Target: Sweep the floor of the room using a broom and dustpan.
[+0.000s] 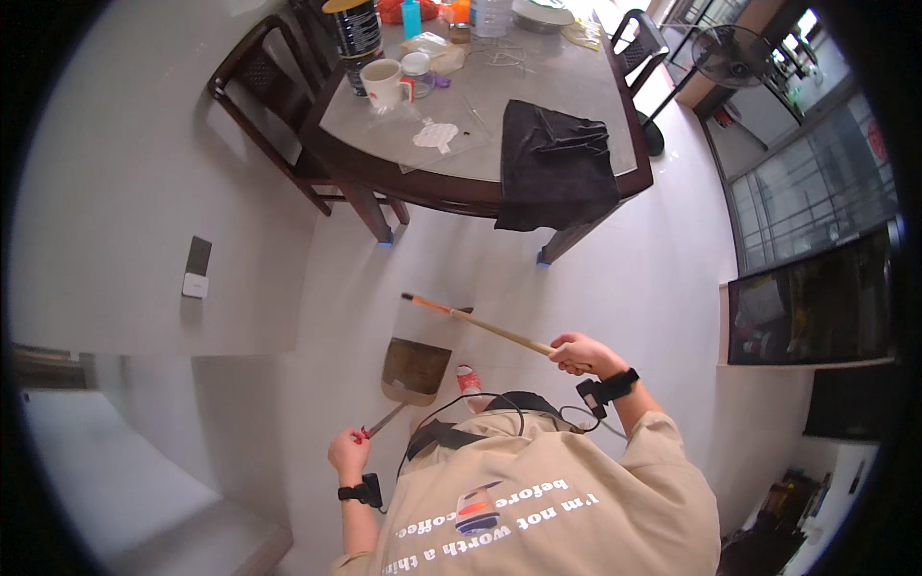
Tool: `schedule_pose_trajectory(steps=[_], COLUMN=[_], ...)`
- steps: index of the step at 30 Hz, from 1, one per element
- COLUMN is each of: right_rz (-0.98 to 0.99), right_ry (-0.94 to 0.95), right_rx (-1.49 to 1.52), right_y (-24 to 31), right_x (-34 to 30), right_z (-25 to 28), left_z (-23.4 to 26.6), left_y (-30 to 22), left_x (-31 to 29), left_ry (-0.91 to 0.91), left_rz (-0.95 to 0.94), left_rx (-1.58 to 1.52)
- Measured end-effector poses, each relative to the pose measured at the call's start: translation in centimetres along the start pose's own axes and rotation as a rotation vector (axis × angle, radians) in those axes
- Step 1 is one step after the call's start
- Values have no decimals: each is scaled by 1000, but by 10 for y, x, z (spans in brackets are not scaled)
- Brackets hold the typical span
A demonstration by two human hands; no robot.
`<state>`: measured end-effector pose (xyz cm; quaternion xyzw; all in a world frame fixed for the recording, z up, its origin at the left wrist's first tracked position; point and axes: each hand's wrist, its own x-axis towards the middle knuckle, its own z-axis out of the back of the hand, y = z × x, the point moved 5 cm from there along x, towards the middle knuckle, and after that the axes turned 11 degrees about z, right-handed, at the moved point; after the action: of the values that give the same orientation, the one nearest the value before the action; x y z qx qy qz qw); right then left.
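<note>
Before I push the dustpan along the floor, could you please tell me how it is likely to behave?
The dustpan looks stiff, given its clean-edged shape. It may twist or tip, being wide at the end of a thin handle.

Free floor point(471, 252) between table legs point(567, 242)

1. Brown, scoop-shaped dustpan point(416, 372): broad mouth directed forward; slim grey handle slanting back and left, held at its end.
2. Long, straight, tan stick point(499, 332): orange section and dark tip at far end; held near its other end, right of the dustpan; slanted forward and left.
</note>
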<state>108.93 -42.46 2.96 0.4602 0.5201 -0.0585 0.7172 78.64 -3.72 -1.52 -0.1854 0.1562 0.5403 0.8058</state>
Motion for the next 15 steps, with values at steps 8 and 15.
schedule_pose_trajectory(steps=[8, 15], right_rz=[171, 360], right_ry=[-211, -339], right_rx=[-140, -150], right_y=[31, 6], right_x=[86, 265], right_z=[19, 89], left_z=[2, -7], left_y=[1, 3], left_x=[-11, -7], left_ry=[-40, -27], left_rz=[27, 13], left_rx=[-16, -2])
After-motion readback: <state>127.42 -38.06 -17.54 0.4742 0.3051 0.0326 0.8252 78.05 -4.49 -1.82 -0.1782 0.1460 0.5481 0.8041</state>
